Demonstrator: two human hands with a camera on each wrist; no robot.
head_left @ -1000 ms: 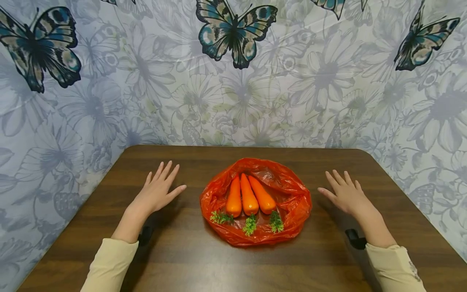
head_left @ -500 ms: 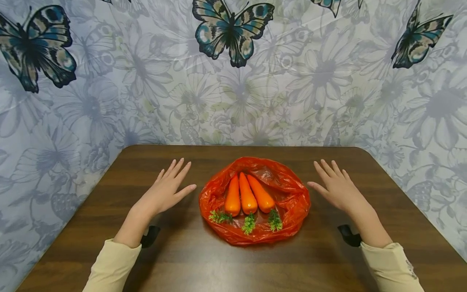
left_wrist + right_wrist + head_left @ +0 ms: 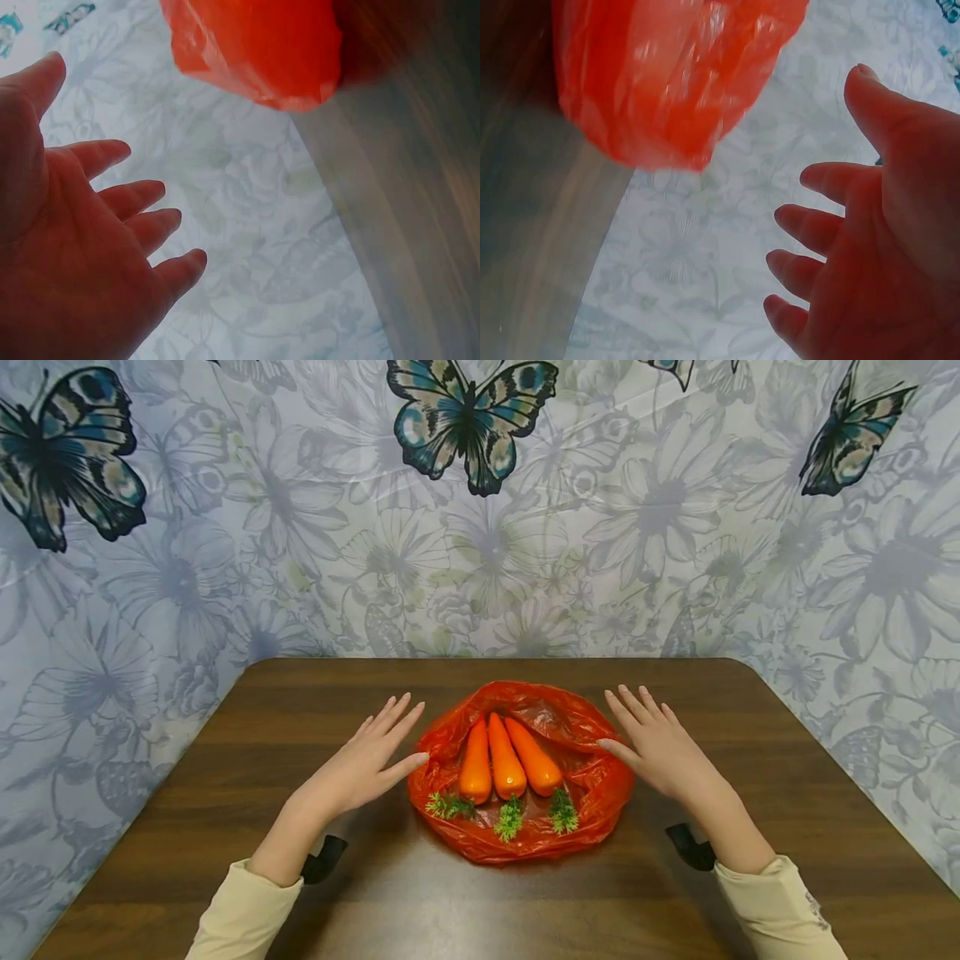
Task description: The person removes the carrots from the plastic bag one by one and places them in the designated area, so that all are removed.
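Observation:
Three orange carrots with green tops lie in an opened red plastic bag on the table. My left hand is at the bag's left edge, fingers spread and straight, thumb tip overlapping the rim in the head view. On the other side, my right hand has spread fingers, its thumb over the bag's right rim. Both wrist views show a gap between the hand and the bag: the left hand beside the bag, the right hand beside the bag. Neither hand holds anything.
The brown wooden table has rounded far corners. Behind it hangs a pale floral cloth with butterflies. A black band is on the left wrist, another black band on the right.
Both hands have moved inward to the bag from its two sides, the left one rightward and the right one leftward. The bag and carrots keep their arrangement; the head view has shifted slightly.

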